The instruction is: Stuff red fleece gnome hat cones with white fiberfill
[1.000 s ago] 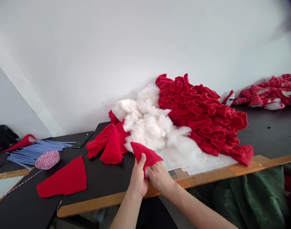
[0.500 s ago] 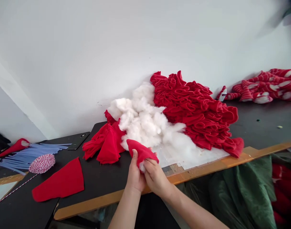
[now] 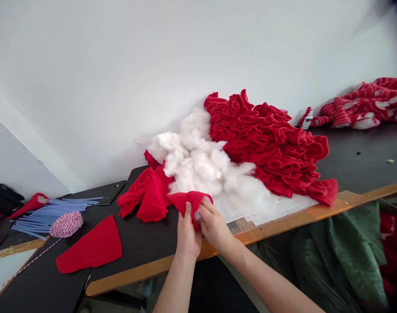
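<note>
My left hand (image 3: 186, 234) grips a small red fabric cone (image 3: 189, 201) at its open end, thumb pressed on the cloth. My right hand (image 3: 213, 223) pinches the same opening from the right, fingers pushing a tuft of white stuffing into it. Just behind lies a heap of white stuffing (image 3: 198, 163). A big pile of red fabric pieces (image 3: 270, 145) sits behind and to the right of it, and a smaller bunch of red pieces (image 3: 145, 195) lies to the left.
A flat red fabric cone (image 3: 92, 248), a red-white twine spool (image 3: 66, 224), blue strips (image 3: 45, 211) and a phone (image 3: 100, 191) lie on the black table (image 3: 146, 243) at left. Striped red-white items (image 3: 364, 106) are piled far right. Green cloth (image 3: 348, 256) hangs below the wooden edge.
Both hands have shifted slightly up and right with the cone. The cone's tip has sunk and the cloth is more bunched around the stuffing.
</note>
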Tool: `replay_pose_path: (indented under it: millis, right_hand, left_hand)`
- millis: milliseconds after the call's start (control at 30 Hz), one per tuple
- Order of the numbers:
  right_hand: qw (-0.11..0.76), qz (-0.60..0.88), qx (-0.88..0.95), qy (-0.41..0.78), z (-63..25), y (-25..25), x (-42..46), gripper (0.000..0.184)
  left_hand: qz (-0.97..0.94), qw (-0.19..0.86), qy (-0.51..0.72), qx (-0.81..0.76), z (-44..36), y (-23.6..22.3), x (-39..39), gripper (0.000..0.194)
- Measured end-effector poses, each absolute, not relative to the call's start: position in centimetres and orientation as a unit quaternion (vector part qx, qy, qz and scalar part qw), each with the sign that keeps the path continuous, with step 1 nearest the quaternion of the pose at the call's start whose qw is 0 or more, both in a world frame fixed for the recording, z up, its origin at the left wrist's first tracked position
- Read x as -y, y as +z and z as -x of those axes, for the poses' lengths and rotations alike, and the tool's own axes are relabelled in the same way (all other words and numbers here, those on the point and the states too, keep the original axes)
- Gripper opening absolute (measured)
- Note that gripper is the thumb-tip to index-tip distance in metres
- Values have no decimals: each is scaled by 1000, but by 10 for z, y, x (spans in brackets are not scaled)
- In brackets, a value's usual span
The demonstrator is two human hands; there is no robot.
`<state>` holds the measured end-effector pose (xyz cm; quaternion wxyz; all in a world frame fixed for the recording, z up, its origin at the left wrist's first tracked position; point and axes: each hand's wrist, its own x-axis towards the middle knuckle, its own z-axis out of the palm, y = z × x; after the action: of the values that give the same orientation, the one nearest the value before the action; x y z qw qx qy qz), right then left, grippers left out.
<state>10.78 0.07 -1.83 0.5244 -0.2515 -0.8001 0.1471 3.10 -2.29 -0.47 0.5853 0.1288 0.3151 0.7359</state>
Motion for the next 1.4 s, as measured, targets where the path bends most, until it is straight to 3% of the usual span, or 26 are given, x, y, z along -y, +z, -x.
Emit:
replay_pose_path:
  millis: [133, 200, 267, 367, 600, 700, 800, 933, 1033, 1233, 1400]
  right_hand:
    - [553, 274, 772, 156, -125, -12, -2, 26]
    - [577, 317, 722, 213, -133, -14, -4, 33]
    - [552, 345, 690, 317, -136, -14, -9, 39]
    - [499, 371, 671, 404, -136, -14, -19, 31]
    - [537, 388, 616, 426, -135, -15, -24, 16]
    - [524, 374, 655, 395, -130, -18, -11, 16]
    - [524, 324, 745, 256, -123, -26, 1, 19]
    - [559, 342, 740, 148, -127, -35, -5, 26]
    - [544, 353, 740, 178, -137, -31, -16, 28]
    - [513, 266, 790, 204, -146, -19, -17, 30]
    - [480, 263, 806, 225, -159, -16, -17, 29]
  left_hand:
    - [-104, 599, 735, -300, -17, 1, 22, 37]
    - [-96, 617, 722, -299, -14, 3, 22, 36]
    - [-101, 632, 707, -302, -15, 5, 22, 38]
    - [-147, 630, 692, -319, -23, 3, 24, 44]
    - [-347, 356, 726, -475, -21, -12, 36, 39]
    - [-399, 271, 673, -561, -16, -16, 31, 23]
    - [-392, 202, 646, -623, -14, -20, 22, 17]
    - [-383, 193, 639, -638, -17, -22, 23, 14]
    - [-454, 209, 619, -605, -16, -17, 31, 16]
    - [-541, 119, 586, -591, -5, -14, 21, 17]
    - [-573, 149, 561, -578, -7, -22, 14, 20]
